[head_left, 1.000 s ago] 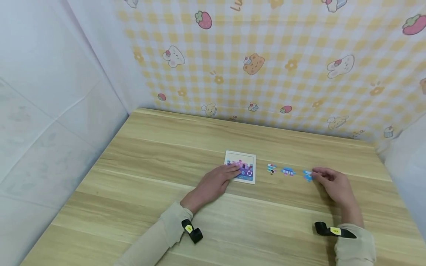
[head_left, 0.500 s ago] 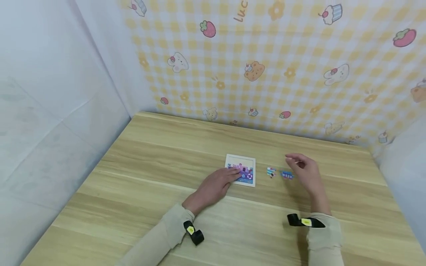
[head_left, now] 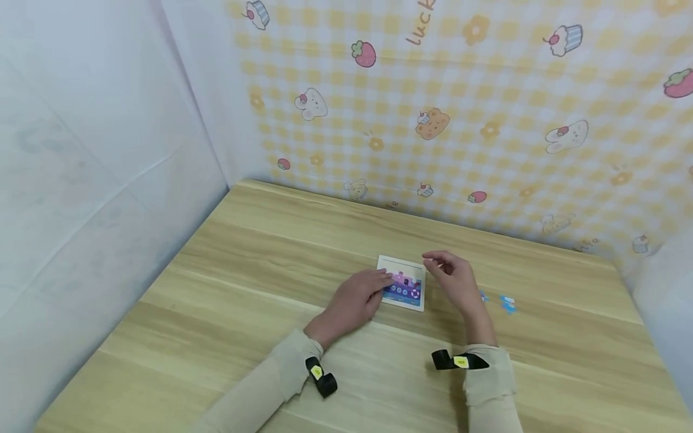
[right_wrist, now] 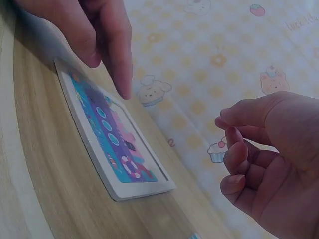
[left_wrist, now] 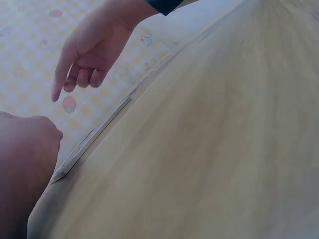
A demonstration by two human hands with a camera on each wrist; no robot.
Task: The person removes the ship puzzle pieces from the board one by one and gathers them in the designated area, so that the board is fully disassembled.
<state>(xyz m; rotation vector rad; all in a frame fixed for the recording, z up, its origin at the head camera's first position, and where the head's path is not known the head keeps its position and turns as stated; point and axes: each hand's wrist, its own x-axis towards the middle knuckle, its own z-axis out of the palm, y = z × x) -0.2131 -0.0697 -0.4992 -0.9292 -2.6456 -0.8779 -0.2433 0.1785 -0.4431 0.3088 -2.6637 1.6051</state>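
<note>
A small white-framed jigsaw puzzle tray (right_wrist: 119, 191) lies on the table, partly filled with a purple and blue boat picture; its upper part is pale and bare. My left hand (head_left: 354, 294) stretches over the tray's left side in the head view, fingers fairly straight. In the right wrist view the left fingertips (right_wrist: 125, 89) hang close to the tray; contact is unclear. My right hand (head_left: 460, 285) is raised by the tray's right edge, fingers loosely bent, and nothing shows between them. Right of that hand lie a blue piece (head_left: 508, 304) and a partly covered piece (head_left: 483, 296).
The wood-grain table (head_left: 260, 258) meets a yellow checked cloth (head_left: 390, 90) at the back and a white wall cloth (head_left: 108, 138) on the left. A sliver of a blue piece (right_wrist: 194, 236) shows at the bottom of the right wrist view.
My right hand has moved left from the farthest loose piece to the tray's right edge, and that piece stays on the table. The left hand keeps its place at the tray. The head view has shifted slightly.
</note>
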